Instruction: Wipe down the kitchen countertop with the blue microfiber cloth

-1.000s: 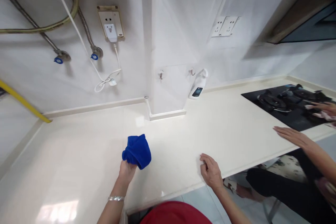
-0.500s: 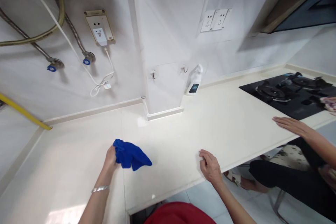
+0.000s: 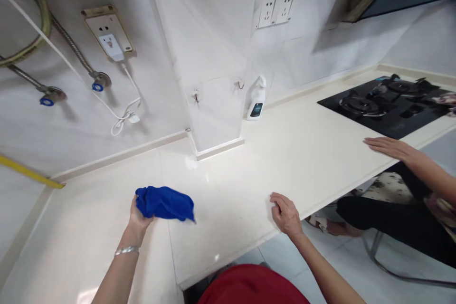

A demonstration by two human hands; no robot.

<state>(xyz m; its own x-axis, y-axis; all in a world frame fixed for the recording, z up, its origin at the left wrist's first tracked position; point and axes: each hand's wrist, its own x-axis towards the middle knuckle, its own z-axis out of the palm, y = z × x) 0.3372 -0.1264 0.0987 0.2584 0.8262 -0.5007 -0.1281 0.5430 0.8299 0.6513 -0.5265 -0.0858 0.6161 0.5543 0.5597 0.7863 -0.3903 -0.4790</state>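
My left hand grips a bunched blue cloth that lies on the cream countertop, near its front edge. A silver bracelet sits on that wrist. My right hand rests on the counter's front edge to the right, fingers curled loosely, holding nothing that I can see.
A white spray bottle stands by the wall column. A black gas hob is set in the counter at the right. Another person's hand lies flat near the hob; that person sits beside the counter. Sockets, hoses and a cord hang on the wall.
My left hand has dragged the blue cloth leftwards across the counter, and the cloth has flattened out. My right hand has stayed on the edge. The view has swung a little.
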